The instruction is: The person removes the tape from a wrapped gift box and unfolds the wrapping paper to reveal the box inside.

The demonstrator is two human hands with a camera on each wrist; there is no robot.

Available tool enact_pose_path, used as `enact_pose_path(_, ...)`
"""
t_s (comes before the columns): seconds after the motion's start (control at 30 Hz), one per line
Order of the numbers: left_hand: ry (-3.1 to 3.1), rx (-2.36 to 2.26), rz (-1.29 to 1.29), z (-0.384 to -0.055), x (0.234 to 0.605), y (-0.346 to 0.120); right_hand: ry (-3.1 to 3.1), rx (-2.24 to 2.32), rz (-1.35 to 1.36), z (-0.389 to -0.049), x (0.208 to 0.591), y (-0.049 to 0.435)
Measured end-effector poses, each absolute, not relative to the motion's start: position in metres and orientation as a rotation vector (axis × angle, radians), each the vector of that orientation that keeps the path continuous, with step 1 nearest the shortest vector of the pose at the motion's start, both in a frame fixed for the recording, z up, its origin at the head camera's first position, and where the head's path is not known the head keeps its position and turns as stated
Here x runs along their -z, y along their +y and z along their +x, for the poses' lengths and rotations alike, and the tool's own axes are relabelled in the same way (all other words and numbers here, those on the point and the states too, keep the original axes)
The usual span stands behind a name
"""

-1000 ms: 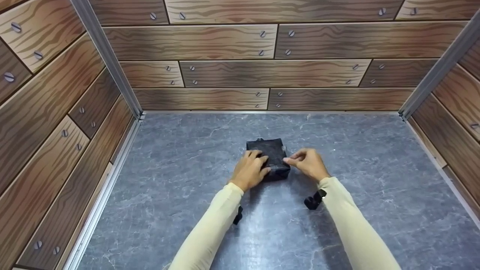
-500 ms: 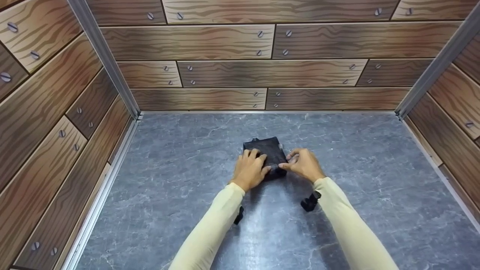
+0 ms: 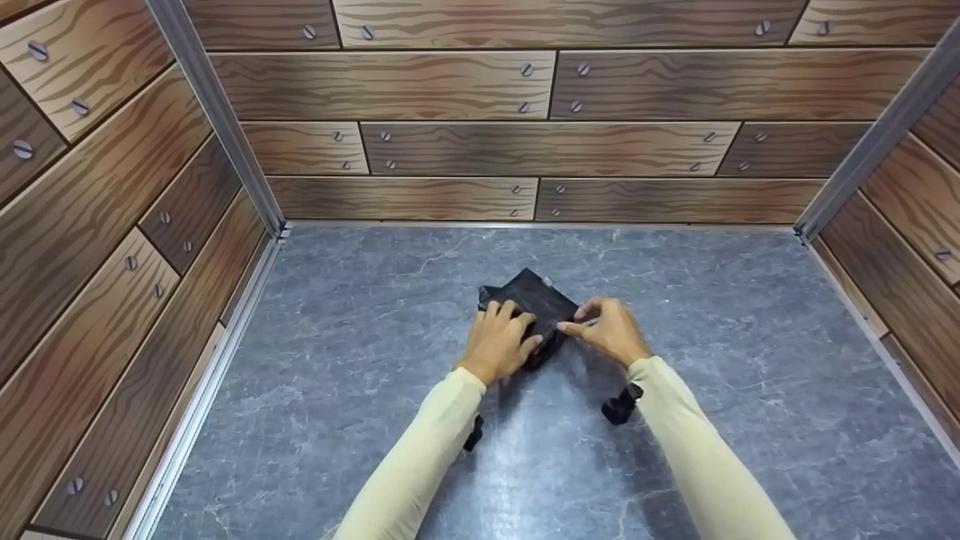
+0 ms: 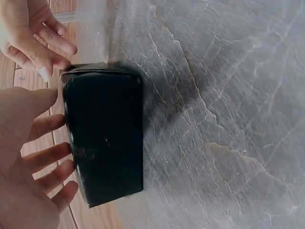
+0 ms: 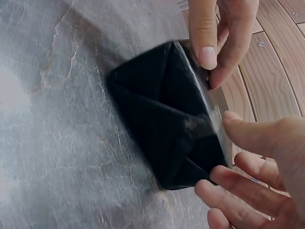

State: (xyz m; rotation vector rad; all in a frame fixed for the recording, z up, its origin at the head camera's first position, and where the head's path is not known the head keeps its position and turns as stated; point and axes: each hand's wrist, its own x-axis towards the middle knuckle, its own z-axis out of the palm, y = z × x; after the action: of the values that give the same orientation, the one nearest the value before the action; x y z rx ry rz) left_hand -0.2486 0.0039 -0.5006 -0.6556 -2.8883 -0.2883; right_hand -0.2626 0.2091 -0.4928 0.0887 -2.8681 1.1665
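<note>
A box-shaped package (image 3: 536,296) in black wrapping lies on the grey floor, turned at an angle. Its folded end (image 5: 152,109) shows in the right wrist view, with a shiny strip like clear tape across it. My left hand (image 3: 495,341) rests over its left side, fingers spread and touching the top edge, as the left wrist view also shows. At the near right corner, my right hand (image 3: 611,330) pinches the package between thumb and fingers. In the left wrist view a plain long side (image 4: 105,138) of the package faces the camera.
The marbled grey floor (image 3: 360,375) spreads around the package. Printed wood-plank walls (image 3: 450,146) stand at the back and on both sides, with metal corner posts (image 3: 217,112). Black wrist cameras (image 3: 619,405) hang at the cuffs.
The package has turned counterclockwise on the floor, its far right corner swinging left. My right hand has shifted slightly left with its near corner; my left hand stays nearly where it was.
</note>
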Motion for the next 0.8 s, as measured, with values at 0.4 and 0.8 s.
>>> enact_pose_path(0.4,-2.872,0.284,-0.713,-0.246,0.500,0.002,-2.891,-1.197,0.139,-0.263,0.499,0.198)
enact_pose_path(0.8,-2.840,0.389,-0.777,-0.247,0.499,-0.004,-2.902,-1.238,0.201,-0.266,0.503,0.196)
